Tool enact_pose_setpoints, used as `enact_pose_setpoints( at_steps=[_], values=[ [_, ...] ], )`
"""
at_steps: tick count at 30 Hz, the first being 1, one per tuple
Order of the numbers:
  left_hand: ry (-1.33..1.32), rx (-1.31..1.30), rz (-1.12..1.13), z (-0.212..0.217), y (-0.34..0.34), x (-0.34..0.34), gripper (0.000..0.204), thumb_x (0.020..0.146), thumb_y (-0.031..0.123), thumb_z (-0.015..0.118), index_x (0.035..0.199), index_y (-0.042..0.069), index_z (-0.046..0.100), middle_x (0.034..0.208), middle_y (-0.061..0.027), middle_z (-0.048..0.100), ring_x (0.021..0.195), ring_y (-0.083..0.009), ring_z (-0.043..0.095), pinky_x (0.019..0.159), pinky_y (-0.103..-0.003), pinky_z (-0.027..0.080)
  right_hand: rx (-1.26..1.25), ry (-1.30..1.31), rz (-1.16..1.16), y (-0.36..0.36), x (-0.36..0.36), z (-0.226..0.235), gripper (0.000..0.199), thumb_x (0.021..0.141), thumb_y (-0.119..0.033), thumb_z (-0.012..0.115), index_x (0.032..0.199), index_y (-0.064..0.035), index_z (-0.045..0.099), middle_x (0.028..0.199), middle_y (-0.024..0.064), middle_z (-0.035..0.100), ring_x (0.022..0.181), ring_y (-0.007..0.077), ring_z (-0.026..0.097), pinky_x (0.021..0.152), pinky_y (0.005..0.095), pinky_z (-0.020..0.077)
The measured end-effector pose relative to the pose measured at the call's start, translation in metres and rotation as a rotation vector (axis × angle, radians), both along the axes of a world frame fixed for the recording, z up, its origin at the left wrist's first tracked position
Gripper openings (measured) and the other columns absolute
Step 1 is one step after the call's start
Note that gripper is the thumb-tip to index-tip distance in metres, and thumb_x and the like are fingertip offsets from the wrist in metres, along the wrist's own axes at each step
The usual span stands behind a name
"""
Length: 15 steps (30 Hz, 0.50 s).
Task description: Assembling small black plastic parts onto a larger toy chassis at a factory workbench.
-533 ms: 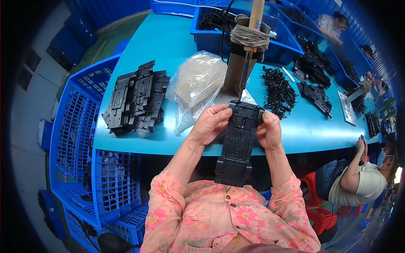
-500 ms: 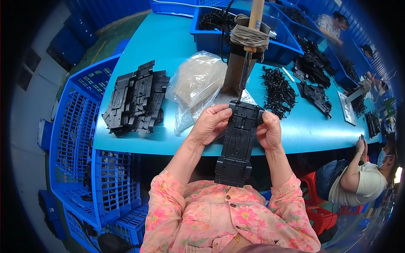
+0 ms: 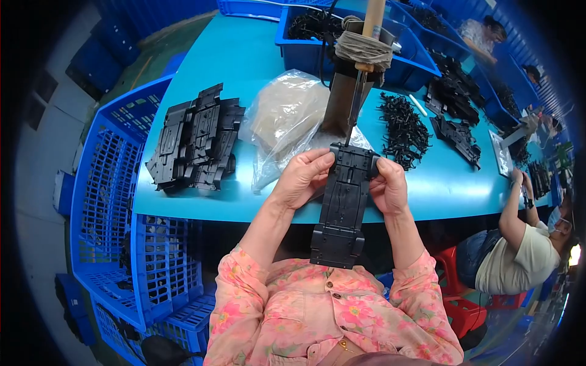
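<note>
A long black molded plastic part [image 3: 343,201] is held between my two hands, its far end under the thin metal rod [image 3: 354,110] of an upright tool with a wooden handle [image 3: 374,24]. My left hand [image 3: 306,177] pinches the part's far left corner between thumb and fingers. On the far right corner, my right hand [image 3: 389,186] grips it with the thumb on top. Grey cord [image 3: 364,50] is wound around the tool below the handle. Behind my left hand lies a clear plastic bag [image 3: 287,116] with brownish contents.
Similar black parts [image 3: 198,140] are stacked at left, with more [image 3: 458,140] at right. A heap of small black pieces [image 3: 404,131] lies beyond my right hand. Blue crates [image 3: 168,268] stand below the table's left edge. A co-worker [image 3: 519,256] sits at right.
My hands and the black part have barely shifted. The co-worker's hands at right have moved farther away from that person's body, toward the small panel on the table.
</note>
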<state>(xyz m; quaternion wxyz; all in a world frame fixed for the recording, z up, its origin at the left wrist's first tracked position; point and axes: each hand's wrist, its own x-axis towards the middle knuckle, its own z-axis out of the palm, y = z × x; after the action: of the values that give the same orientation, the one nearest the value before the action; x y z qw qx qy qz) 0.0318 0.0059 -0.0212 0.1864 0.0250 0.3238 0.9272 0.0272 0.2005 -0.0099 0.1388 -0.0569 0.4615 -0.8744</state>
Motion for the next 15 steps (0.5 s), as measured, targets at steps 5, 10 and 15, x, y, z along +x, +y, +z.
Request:
enact_pose_setpoints(
  at_steps=[5, 10, 15],
  values=[
    [-0.014, -0.01, -0.007, 0.0023, -0.0003, 0.0002, 0.025, 0.078, 0.014, 0.06, 0.097, -0.001, 0.055, 0.074, 0.0024, 0.054, 0.055, -0.0009, 0.04, 0.049, -0.014, 0.034, 0.062, -0.037, -0.011, -0.0012, -0.0008, -0.0003, 0.021, 0.078, -0.021, 0.058, 0.067, -0.0036, 0.053, 0.062, -0.0001, 0.051, 0.051, 0.0045, 0.039, 0.047, 0.0162, 0.031],
    [-0.004, -0.031, 0.013, 0.0059, 0.0008, 0.0019, 0.024, 0.078, 0.015, 0.06, 0.095, -0.001, 0.056, 0.074, 0.0029, 0.055, 0.055, -0.0008, 0.041, 0.049, -0.014, 0.033, 0.036, -0.013, 0.008, -0.002, 0.0007, 0.0009, 0.023, 0.078, -0.022, 0.058, 0.067, -0.0032, 0.052, 0.062, 0.0004, 0.051, 0.05, 0.0042, 0.039, 0.046, 0.0159, 0.0307],
    [-0.006, 0.007, -0.025, 0.0045, 0.0028, -0.0011, 0.027, 0.077, 0.014, 0.06, 0.099, -0.001, 0.055, 0.075, 0.0021, 0.055, 0.057, -0.0006, 0.043, 0.051, -0.014, 0.035, 0.056, -0.026, -0.032, -0.0014, 0.0018, 0.0016, 0.023, 0.078, -0.022, 0.058, 0.067, -0.0035, 0.051, 0.062, 0.0001, 0.05, 0.049, 0.0029, 0.037, 0.044, 0.0141, 0.0283]
  ],
)
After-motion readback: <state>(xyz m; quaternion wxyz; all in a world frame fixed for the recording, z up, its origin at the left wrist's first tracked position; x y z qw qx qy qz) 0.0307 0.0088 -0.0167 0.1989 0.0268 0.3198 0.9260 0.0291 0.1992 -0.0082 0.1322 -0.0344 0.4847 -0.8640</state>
